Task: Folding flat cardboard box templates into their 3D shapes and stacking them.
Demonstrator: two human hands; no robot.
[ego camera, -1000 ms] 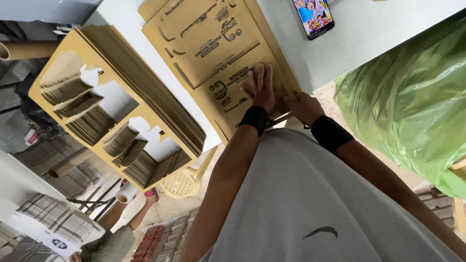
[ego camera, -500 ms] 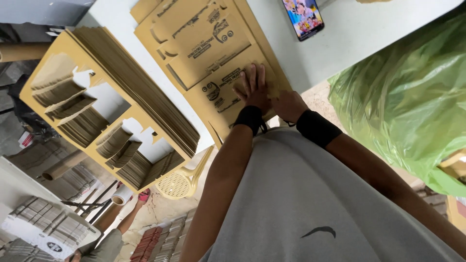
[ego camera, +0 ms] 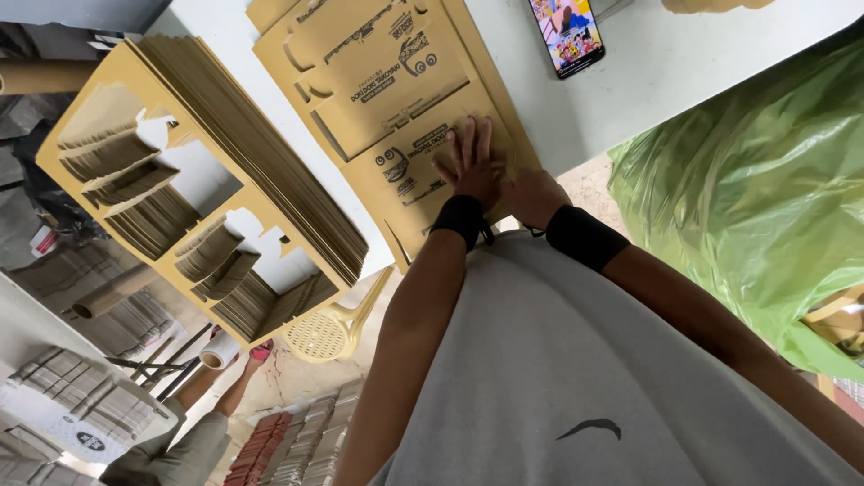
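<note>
Head camera looks straight down past a grey shirt [ego camera: 576, 360] at a white table [ego camera: 684, 63]. On it lies a flat, die-cut cardboard box blank [ego camera: 387, 81], tan with dark printing, its near end reaching the table edge in front of the person. The left hand [ego camera: 472, 166] lies flat on the near part of that blank, fingers [ego camera: 468, 144] spread and straight, palm down, gripping nothing. The right hand [ego camera: 533, 193] sits just beside it, touching the blank's near right edge; its fingers are hidden under the hand, so I cannot tell whether it is open or clasping the cardboard edge. Both wrists wear black wristbands [ego camera: 580, 236].

To the left of the blank, a tall stack of cardboard blanks [ego camera: 207, 171] of the same colour stands on the table, its cut-out windows showing the layered edges. A phone [ego camera: 565, 34] with a lit, colourful screen lies on the table beyond the hands, apart from the blank. A big green plastic bag [ego camera: 756, 180] bulges at the right, off the table. Lower left, below the table level, sit a cream plastic stool [ego camera: 328, 328], a roll of tape [ego camera: 219, 353], and another person's leg [ego camera: 189, 423].
</note>
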